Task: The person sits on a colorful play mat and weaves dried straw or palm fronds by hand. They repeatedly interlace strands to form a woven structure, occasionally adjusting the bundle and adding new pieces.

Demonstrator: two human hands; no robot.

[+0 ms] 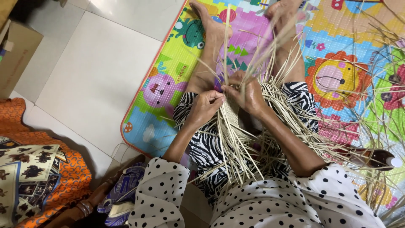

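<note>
Play mat point(164, 63): large, bright, printed with cartoon animals; spread on a pale tiled floor point(97, 67); the person sits on it with legs stretched out.
Cloth point(38, 169): orange patterned fabric, heaped at the lower left on the floor, well apart from the hands.
Cardboard box point(17, 55): brown, at the far left edge.
Woven straw piece point(231, 114): pale flat weave lying on the lap over the zebra-striped trousers point(198, 147); loose straw strips point(240, 156) fan out from it in all directions.
Left hand point(205, 105): fingers curled almost closed, pinching strips at the upper edge of the weave.
Right hand point(247, 93): fingers bent and nearly closed, gripping strips just beside the left hand; fingertips of both hands touching.
Bottle point(382, 159): dark with a white cap, lying on the mat at the right.
</note>
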